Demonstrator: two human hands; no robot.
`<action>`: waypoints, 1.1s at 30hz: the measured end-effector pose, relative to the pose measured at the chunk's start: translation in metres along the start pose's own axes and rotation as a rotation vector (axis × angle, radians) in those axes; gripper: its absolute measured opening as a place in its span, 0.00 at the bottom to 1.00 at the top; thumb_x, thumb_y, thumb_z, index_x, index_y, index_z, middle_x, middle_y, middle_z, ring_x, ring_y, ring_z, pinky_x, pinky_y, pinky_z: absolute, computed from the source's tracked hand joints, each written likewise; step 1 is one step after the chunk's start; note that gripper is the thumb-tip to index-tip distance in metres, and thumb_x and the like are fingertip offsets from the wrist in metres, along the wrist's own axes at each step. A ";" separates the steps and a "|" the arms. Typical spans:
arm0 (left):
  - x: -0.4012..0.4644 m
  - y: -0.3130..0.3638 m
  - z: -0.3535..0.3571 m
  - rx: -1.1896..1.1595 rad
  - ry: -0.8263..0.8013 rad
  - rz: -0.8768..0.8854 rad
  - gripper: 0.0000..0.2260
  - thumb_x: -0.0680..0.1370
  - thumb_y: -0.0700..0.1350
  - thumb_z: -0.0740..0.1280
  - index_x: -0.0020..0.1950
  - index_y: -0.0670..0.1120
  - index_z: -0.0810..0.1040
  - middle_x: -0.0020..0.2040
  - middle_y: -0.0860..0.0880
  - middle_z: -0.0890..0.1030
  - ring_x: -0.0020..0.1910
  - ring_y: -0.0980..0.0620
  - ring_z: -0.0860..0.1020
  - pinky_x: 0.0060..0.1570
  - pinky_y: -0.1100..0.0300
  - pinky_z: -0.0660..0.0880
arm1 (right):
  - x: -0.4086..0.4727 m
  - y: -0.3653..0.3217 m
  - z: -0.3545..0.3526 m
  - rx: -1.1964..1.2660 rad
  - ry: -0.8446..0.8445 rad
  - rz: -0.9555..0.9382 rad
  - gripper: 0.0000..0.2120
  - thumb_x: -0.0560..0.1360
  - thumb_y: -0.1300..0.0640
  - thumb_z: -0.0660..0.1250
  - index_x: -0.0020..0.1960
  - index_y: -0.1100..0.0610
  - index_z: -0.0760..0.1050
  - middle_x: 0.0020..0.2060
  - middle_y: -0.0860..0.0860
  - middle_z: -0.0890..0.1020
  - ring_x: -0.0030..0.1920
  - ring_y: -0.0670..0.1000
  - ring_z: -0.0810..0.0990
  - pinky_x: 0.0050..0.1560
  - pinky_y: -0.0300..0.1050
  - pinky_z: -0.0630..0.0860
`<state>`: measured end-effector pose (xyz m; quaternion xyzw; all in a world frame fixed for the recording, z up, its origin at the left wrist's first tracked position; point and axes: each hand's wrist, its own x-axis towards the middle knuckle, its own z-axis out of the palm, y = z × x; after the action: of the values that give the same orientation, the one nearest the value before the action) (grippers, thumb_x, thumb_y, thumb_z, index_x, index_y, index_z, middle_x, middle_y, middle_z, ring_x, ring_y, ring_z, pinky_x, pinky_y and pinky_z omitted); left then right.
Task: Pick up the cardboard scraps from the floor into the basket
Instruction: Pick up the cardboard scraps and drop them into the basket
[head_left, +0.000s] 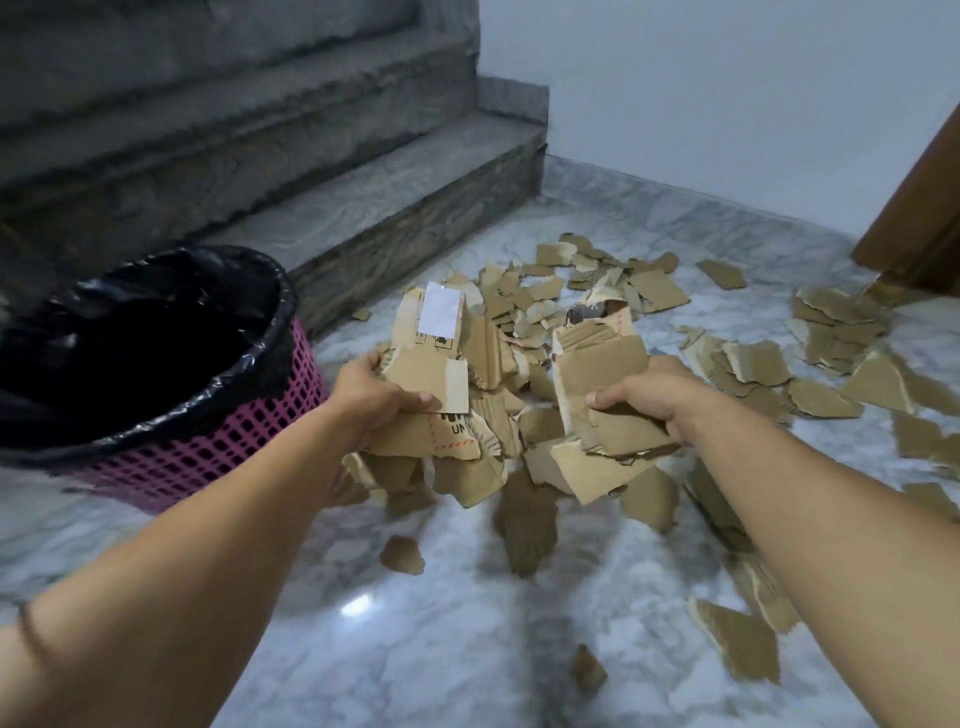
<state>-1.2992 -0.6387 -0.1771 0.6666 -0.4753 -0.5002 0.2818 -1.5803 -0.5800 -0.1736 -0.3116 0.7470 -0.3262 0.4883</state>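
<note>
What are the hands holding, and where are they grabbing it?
Each holds a bunch of torn cardboard scraps. The left hand grips its bunch at the left edge; the right hand grips its bunch at the lower right edge.

Can't see inside the pink plastic lattice basket (218, 441), its black bin liner (156, 332) just reads as dark, and the left edge crops it. The brown wooden door frame (919, 208) runs off right. Printed lettering on the torn brown cardboard scraps (441, 431) is partly covered, unreadable.

The scene is lit dimly and evenly, a small white glare is seen on the floor (357, 605), and the edges are bent and blurred.
</note>
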 end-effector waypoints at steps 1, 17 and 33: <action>-0.011 0.013 -0.011 -0.012 0.030 0.024 0.38 0.65 0.36 0.79 0.72 0.45 0.66 0.61 0.46 0.77 0.43 0.48 0.79 0.37 0.54 0.79 | -0.011 -0.016 -0.001 -0.008 -0.011 -0.023 0.26 0.63 0.66 0.80 0.58 0.60 0.77 0.45 0.58 0.83 0.41 0.57 0.83 0.36 0.54 0.82; -0.070 0.110 -0.201 -0.015 0.403 0.136 0.32 0.61 0.41 0.82 0.62 0.47 0.74 0.56 0.48 0.80 0.53 0.44 0.79 0.52 0.45 0.79 | -0.087 -0.204 0.111 -0.126 -0.194 -0.315 0.19 0.70 0.66 0.74 0.59 0.62 0.76 0.44 0.58 0.82 0.40 0.56 0.81 0.34 0.44 0.77; 0.017 0.023 -0.303 0.121 0.577 0.093 0.32 0.74 0.33 0.68 0.75 0.52 0.64 0.68 0.46 0.73 0.59 0.44 0.75 0.58 0.51 0.75 | -0.047 -0.257 0.340 -0.266 -0.200 -0.474 0.28 0.77 0.62 0.63 0.74 0.63 0.58 0.67 0.60 0.72 0.66 0.60 0.72 0.62 0.51 0.71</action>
<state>-1.0237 -0.6935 -0.0610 0.7743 -0.4346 -0.2473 0.3878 -1.2095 -0.7579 -0.0511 -0.5696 0.6378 -0.2981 0.4243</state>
